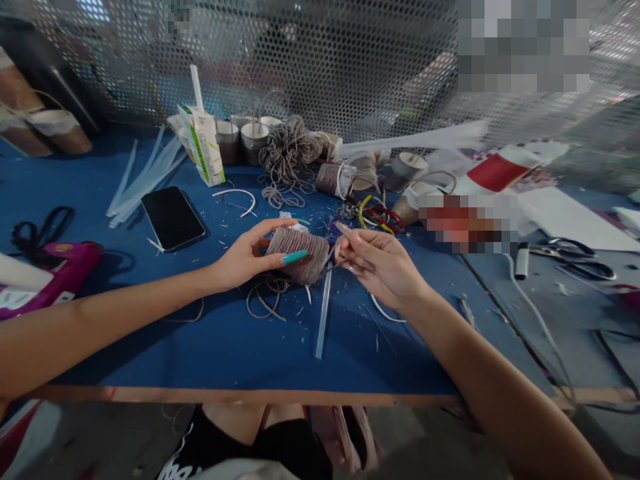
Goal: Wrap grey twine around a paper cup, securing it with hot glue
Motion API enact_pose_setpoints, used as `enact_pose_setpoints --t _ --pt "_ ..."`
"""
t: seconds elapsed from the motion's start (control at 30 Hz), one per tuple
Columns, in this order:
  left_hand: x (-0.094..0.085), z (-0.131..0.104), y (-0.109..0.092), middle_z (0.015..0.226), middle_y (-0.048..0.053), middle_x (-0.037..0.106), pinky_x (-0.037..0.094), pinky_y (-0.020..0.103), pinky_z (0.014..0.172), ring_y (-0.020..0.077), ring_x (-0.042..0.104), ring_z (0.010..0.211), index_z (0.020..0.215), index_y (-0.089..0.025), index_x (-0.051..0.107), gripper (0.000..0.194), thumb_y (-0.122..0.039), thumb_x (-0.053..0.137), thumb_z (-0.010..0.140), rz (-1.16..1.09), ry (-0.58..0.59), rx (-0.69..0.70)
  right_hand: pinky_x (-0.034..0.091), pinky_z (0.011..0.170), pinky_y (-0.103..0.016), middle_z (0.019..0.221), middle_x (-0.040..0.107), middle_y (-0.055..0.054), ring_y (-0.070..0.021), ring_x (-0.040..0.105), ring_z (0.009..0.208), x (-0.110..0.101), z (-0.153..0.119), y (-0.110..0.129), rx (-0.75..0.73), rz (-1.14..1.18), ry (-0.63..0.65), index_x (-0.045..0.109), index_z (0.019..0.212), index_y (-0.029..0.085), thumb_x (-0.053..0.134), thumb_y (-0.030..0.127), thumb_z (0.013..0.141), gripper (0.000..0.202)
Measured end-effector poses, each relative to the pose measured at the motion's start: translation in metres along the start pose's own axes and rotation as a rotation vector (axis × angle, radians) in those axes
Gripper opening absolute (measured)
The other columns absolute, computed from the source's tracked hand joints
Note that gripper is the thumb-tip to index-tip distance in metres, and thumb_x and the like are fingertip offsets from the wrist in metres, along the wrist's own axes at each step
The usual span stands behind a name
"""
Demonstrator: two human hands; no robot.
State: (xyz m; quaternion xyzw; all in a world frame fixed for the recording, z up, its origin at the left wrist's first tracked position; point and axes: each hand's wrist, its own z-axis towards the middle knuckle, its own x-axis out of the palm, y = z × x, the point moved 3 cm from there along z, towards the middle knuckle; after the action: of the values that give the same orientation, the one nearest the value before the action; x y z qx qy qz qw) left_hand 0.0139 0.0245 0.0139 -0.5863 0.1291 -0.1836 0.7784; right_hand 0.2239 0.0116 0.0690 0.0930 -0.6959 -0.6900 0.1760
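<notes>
Near the middle of the blue table, my left hand [245,259] is wrapped round a small cup-shaped piece [303,257] wound with grey-brown and reddish cord. The piece lies tilted on its side, its wider end toward the right. My right hand [375,263] is just right of it, thumb and fingers pinched on a thin strand of cord [332,257] that runs to the piece's right end. Loose cord [267,300] curls on the table below the piece. A clear glue stick [324,320] lies in front, pointing toward the table's edge.
Left are a black phone [173,217], a magenta glue gun [55,277] and clear sticks [145,177]. Behind stand a drink carton [205,147], wrapped cups [255,141] and a cord bundle [290,153]. Scissors [575,257] and a white cable [535,313] lie right. A mesh screen [325,60] rises behind.
</notes>
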Motion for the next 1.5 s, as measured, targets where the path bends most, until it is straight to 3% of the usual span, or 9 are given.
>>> enact_pose_setpoints --t 0.33,0.7,1.0,1.3,1.5 --pt "0.0016 -0.0002 -0.003 0.136 0.007 0.061 0.056 0.04 0.101 0.0233 0.067 0.114 0.124 -0.028 0.062 0.046 -0.023 0.077 0.08 -0.004 0.06 0.03 0.024 0.042 -0.021 0.053 0.051 0.004 -0.0054 0.031 0.046 -0.0006 0.0007 -0.003 0.038 0.031 0.006 0.068 0.068 0.017 0.081 0.047 0.075 0.032" --pt "0.0037 -0.0007 -0.0067 0.127 0.007 0.061 0.056 0.04 0.101 0.0217 0.066 0.111 0.123 -0.025 0.062 0.049 -0.029 0.08 0.078 -0.005 0.1 0.051 0.02 0.041 -0.02 0.045 0.037 0.009 -0.0012 0.023 0.039 -0.0077 0.0019 -0.0057 0.037 0.044 0.035 0.068 0.067 0.015 0.077 0.044 0.081 0.034" --pt "0.0022 -0.0012 -0.0062 0.126 0.006 0.06 0.056 0.035 0.1 0.0194 0.066 0.11 0.123 -0.028 0.064 0.049 -0.02 0.08 0.078 -0.045 0.148 0.117 0.02 0.041 -0.018 0.048 0.034 0.009 -0.0017 0.02 0.041 -0.0068 0.0025 -0.0061 0.063 0.095 0.081 0.067 0.068 0.015 0.074 0.04 0.085 0.031" --pt "0.002 -0.0003 -0.0068 0.125 0.005 0.06 0.055 0.035 0.1 0.0199 0.065 0.113 0.123 -0.029 0.065 0.05 -0.02 0.081 0.077 -0.027 0.161 0.191 0.015 0.039 -0.018 0.049 0.042 0.006 -0.0026 0.023 0.043 -0.0072 0.0031 -0.007 0.119 0.108 0.073 0.067 0.065 0.014 0.08 0.039 0.078 0.03" --pt "0.0014 -0.0004 -0.0075 0.123 0.006 0.061 0.056 0.035 0.097 0.0197 0.066 0.108 0.123 -0.027 0.064 0.05 -0.02 0.081 0.077 0.007 0.167 0.202 0.018 0.04 -0.018 0.049 0.042 0.006 -0.0028 0.026 0.044 -0.0063 0.0029 -0.008 0.148 0.116 0.081 0.067 0.064 0.015 0.08 0.038 0.077 0.03"
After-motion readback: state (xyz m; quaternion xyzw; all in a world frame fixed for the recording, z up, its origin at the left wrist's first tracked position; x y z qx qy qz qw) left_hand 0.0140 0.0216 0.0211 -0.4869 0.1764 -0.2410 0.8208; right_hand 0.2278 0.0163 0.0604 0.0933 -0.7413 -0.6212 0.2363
